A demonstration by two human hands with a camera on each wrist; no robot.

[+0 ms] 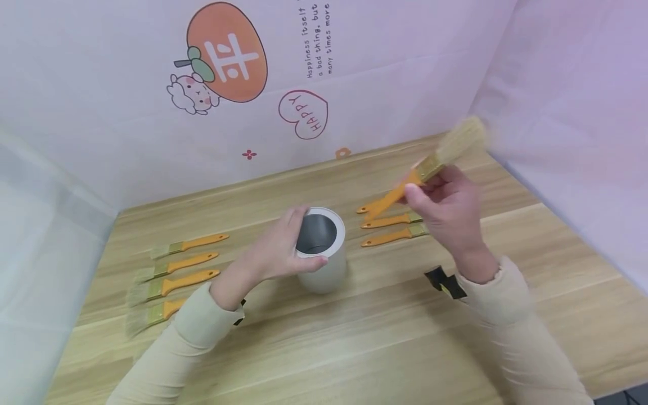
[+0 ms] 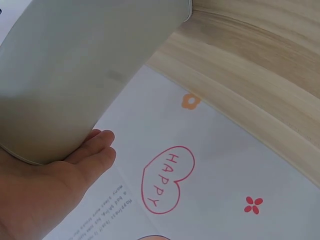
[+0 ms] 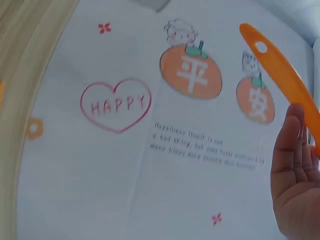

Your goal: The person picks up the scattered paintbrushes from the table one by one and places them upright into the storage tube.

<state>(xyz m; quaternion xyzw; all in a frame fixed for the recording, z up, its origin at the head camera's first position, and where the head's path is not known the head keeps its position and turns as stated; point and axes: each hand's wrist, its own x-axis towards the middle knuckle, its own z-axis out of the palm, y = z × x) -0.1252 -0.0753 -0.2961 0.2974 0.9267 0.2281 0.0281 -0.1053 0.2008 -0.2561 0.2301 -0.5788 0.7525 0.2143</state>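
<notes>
A light grey cylindrical container [image 1: 324, 278] with a dark, hollow inside stands upright on the wooden table. My left hand [image 1: 270, 247] grips it at the top, thumb on the near side of the white rim and fingers on the far side. In the left wrist view the container's smooth wall [image 2: 95, 65] fills the upper left. Up to the right, my right hand [image 1: 450, 208] holds a paintbrush [image 1: 428, 167] by its orange handle, pale bristles pointing up and away. The handle's end [image 3: 270, 57], with its hanging hole, shows in the right wrist view.
Several paintbrushes [image 1: 192, 278] lie in a column on the left, handles toward the container. On the right lie more brushes [image 1: 387, 221], partly behind my right hand. A printed white cloth [image 1: 374, 101] backs the table [image 1: 354, 349], and white cloth [image 1: 567, 112] also hangs at both sides.
</notes>
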